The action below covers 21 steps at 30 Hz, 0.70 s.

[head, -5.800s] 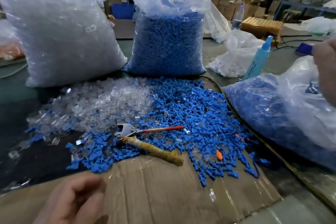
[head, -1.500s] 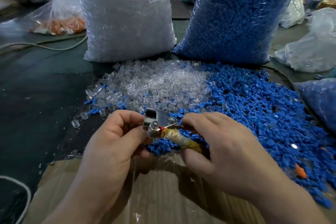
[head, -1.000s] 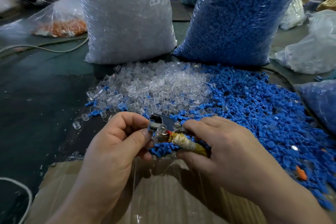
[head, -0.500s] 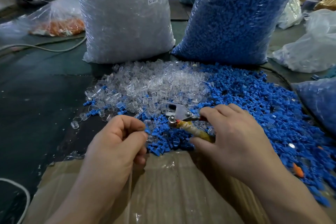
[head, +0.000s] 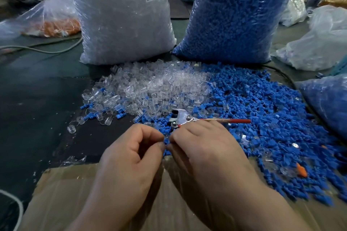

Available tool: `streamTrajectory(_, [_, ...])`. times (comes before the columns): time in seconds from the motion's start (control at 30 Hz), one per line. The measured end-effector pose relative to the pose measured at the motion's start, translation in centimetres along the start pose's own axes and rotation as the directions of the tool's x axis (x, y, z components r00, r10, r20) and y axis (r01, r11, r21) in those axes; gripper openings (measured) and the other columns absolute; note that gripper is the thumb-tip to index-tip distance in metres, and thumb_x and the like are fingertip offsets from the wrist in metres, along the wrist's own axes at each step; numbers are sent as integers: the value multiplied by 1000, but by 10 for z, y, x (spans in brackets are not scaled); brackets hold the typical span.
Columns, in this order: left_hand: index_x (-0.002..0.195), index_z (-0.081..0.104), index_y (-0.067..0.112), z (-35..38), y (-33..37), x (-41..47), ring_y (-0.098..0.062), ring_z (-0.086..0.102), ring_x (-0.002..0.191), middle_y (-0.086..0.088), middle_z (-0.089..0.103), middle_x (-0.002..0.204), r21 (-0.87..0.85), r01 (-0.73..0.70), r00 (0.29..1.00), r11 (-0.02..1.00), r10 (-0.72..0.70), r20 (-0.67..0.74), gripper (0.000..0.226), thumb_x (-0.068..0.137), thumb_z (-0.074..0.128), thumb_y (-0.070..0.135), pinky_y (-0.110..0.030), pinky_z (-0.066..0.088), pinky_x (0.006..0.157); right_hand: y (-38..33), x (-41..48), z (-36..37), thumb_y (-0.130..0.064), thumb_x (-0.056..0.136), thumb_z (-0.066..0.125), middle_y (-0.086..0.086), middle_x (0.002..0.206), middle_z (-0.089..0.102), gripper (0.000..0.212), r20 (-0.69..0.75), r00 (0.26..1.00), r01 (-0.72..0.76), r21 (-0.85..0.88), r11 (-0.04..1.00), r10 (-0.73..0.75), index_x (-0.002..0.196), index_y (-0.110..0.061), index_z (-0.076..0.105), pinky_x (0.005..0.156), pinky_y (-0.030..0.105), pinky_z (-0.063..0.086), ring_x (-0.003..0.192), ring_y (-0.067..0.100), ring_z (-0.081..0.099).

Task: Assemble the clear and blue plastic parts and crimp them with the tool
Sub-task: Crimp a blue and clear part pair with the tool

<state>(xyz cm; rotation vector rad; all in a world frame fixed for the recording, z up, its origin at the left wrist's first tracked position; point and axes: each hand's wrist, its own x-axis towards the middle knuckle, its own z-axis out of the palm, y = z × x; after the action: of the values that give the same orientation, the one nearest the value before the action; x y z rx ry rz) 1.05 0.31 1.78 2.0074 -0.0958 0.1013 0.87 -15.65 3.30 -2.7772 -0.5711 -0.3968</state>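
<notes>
Two-handedly pinching small parts together, left hand (head: 131,155) and right hand (head: 206,155) fingertip to fingertip over blue pile's (head: 262,118) near edge; pieces hidden by fingers. Likely needing full seating, then reaching for tool (head: 183,117) lying just beyond.

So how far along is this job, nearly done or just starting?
Looks early. Done: no finished pieces I can pick out. In hand: left hand and right hand meet fingertip to fingertip; what, if anything, they pinch is hidden. The crimping tool lies on the blue parts. Left: that heap, the clear parts and two full bags.
</notes>
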Motion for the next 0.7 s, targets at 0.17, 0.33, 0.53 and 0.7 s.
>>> streamTrajectory(0.17, [79, 69, 31, -7, 8, -1, -13, 61, 47, -5, 67, 61, -259, 96, 995, 961, -91, 29, 12, 87, 62, 38, -17, 48, 44, -1, 0, -4, -34, 92, 42, -2, 75, 56, 26, -32, 999, -10, 70, 998, 12, 80, -19, 59, 67, 42, 47, 71, 24, 53])
streamTrajectory(0.33, [72, 62, 17, -14, 3, 3, -21, 47, 44, -9, 55, 52, -282, 245, 952, 928, -174, 252, 50, 65, 60, 66, -26, 38, 40, -10, -2, -7, -31, 93, 47, -2, 70, 53, 25, -74, 993, 99, 72, 992, -94, 74, -19, 55, 63, 39, 41, 67, 22, 50])
streamTrajectory(0.53, [83, 72, 28, -23, -1, 2, -17, 58, 49, -8, 63, 63, -444, 29, 927, 896, 142, 346, 41, 66, 81, 64, -25, 46, 44, -17, 0, -23, -25, 69, 50, -6, 47, 47, 19, 543, 819, -574, 791, 213, 187, 52, -17, 51, 41, 20, 29, 41, 7, 40])
streamTrajectory(0.7, [87, 72, 35, -43, -4, 8, -11, 67, 66, 2, 71, 80, -74, -179, 792, 981, 189, 581, 24, 74, 78, 54, -28, 56, 61, 5, -3, -22, -39, 80, 51, 0, 56, 55, 28, 448, 849, -490, 463, 739, 282, 69, -13, 53, 49, 37, 42, 49, 10, 47])
